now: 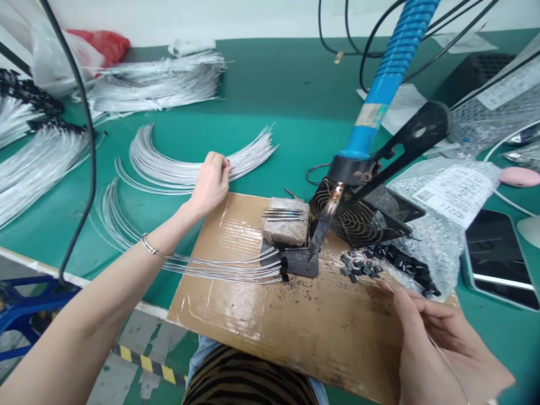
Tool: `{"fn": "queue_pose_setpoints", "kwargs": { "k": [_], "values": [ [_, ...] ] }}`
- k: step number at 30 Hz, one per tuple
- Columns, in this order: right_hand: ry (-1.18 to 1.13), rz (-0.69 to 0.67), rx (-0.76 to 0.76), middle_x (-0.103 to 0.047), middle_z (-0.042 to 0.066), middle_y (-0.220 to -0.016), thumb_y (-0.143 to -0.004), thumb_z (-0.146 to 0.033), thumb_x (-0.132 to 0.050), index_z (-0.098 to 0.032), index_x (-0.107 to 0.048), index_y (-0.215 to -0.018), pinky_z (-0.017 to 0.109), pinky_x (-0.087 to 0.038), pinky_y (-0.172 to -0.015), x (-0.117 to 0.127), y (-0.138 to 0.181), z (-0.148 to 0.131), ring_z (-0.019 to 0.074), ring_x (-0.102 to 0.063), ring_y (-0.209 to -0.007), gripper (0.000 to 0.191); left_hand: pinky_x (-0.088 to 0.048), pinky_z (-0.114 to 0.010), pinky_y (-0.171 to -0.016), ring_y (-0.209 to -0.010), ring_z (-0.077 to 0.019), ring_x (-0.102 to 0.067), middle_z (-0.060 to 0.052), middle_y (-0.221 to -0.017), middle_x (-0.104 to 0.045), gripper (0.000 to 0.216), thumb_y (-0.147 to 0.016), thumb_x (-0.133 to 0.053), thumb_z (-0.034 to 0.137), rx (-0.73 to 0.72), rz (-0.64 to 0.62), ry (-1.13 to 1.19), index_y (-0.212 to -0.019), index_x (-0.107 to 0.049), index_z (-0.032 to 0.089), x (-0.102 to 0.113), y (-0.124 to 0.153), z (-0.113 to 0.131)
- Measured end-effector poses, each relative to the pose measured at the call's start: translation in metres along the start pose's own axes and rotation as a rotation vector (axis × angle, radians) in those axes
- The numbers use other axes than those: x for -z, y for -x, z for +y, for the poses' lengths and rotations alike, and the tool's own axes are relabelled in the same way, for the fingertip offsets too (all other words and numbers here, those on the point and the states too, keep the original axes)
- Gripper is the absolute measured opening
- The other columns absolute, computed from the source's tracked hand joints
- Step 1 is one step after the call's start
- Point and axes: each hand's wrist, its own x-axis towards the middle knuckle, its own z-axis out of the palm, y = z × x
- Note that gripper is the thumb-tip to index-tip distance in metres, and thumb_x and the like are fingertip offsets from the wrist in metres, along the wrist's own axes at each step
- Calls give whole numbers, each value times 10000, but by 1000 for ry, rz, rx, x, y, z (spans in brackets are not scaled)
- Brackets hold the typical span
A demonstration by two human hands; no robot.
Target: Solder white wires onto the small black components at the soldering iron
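Note:
My left hand point(212, 181) is closed in a pinch at the curved bundle of white wires point(164, 163) lying on the green mat; how many wires the fingertips grip is hidden. At the lower right, my right hand point(447, 343) pinches a thin strand of solder wire point(442, 360) that trails below the palm. Just beyond those fingertips are small black connectors point(360, 265) on the cardboard point(320, 332). A second group of white wires point(228, 273) runs under my left forearm, its ends at a dark plate point(306, 264) below the soldering iron's tip point(323, 228).
The soldering iron's blue handle point(379, 95) slants over a black fan point(350, 216). A stone-like block point(287, 229) bears several thin wire ends. A phone point(500, 256) and bubble wrap point(439, 225) are at right. More wire bundles point(156, 84) lie at back left. A black cable point(82, 112) hangs at left.

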Motion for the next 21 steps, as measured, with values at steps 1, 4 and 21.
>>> {"fn": "queue_pose_setpoints", "kwargs": {
  "k": [1,4,21],
  "values": [
    [13,3,-3,-768,35,-846,-471,-594,-993,-224,-711,-687,398,-566,-976,0,1,-1,227,-727,-847,512,-523,-432,-940,-959,-260,-670,-87,-939,-705,187,-920,-532,83,9,8,33,-838,-481,244,4,0,3],
    [33,10,-13,-765,38,-863,-498,-585,-984,-229,-713,-703,445,-560,-999,-2,3,-4,247,-728,-861,492,-534,-358,-761,-683,-196,-645,-15,-736,-697,139,-941,-529,127,47,7,142,-876,-498,246,17,3,15],
    [-87,-81,133,-673,-22,-740,-881,-581,-774,-194,-690,-835,294,-505,-631,2,5,4,135,-609,-601,399,-433,-280,-483,-495,-153,-582,-32,-553,-714,176,-767,-794,354,174,-620,473,-634,-777,240,101,59,70]
  ]
}}
